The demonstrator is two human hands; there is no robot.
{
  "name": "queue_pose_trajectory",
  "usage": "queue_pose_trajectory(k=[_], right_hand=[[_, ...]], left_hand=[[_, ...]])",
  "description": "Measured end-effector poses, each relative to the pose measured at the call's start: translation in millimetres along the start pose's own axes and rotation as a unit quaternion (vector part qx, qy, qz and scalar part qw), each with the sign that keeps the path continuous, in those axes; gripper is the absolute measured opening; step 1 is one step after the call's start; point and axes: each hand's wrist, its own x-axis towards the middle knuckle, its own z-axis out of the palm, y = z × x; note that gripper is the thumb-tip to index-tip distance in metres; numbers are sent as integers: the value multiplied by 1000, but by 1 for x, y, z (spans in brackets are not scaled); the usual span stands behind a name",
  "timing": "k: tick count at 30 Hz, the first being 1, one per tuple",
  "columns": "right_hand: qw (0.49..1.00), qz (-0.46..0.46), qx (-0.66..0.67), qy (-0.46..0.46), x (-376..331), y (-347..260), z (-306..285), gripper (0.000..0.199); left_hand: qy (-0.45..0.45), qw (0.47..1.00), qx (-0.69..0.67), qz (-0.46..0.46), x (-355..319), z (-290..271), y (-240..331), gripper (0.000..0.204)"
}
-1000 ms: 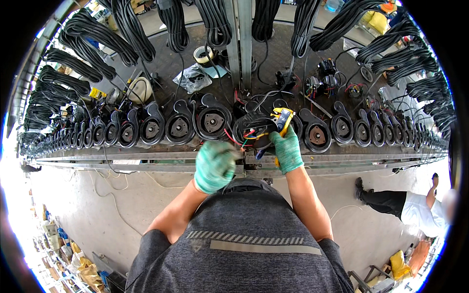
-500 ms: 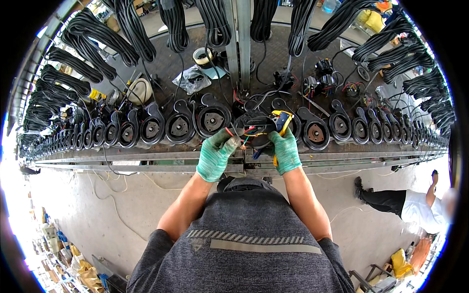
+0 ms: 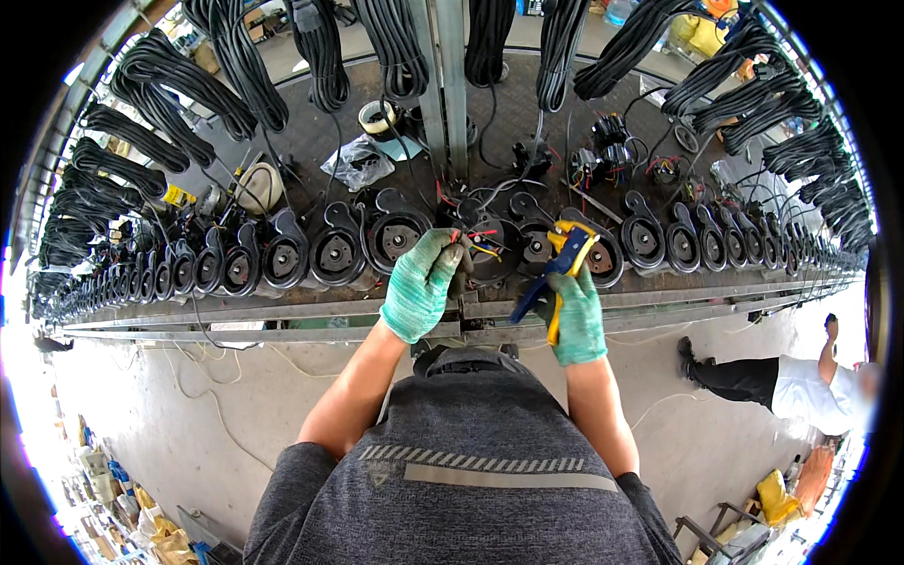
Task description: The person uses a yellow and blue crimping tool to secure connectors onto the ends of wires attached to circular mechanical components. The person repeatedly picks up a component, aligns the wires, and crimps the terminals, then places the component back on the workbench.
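Wire strippers (image 3: 571, 254) swung rightward, gripped in my right hand (image 3: 579, 320).
My left hand (image 3: 417, 287) pinches red wire (image 3: 456, 235); best held steady.

One left hand (image 3: 419, 290) and one right hand (image 3: 578, 320) are showing, with one blue-and-yellow hand tool (image 3: 571, 254). More than a dozen round black housings (image 3: 336, 254) are lining the near side. Cable bundles (image 3: 394, 52), well over a dozen, are hanging left and right of one metal post (image 3: 443, 94). One tape roll (image 3: 376, 121) and one plastic bag (image 3: 358, 165) are lying on the far side; one other person (image 3: 800, 391) is appearing at right.
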Motion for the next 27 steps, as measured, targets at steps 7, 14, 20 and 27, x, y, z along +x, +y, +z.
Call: queue_pose_trajectory(k=[7,14,20,27], right_hand=[[979,45,-64,-190,-42,-55,31,65],[969,126,-41,-210,-38,-52,31,64],[963,146,-78,-214,-42,-61,36,66],[969,116,-115,-186,-47,-53,39,69]], left_hand=[[4,988,139,70,6,-2,1,21],[-22,962,214,166,14,-1,11,20],[-4,941,281,186,10,0,5,22],[-40,942,298,147,9,1,2,27]])
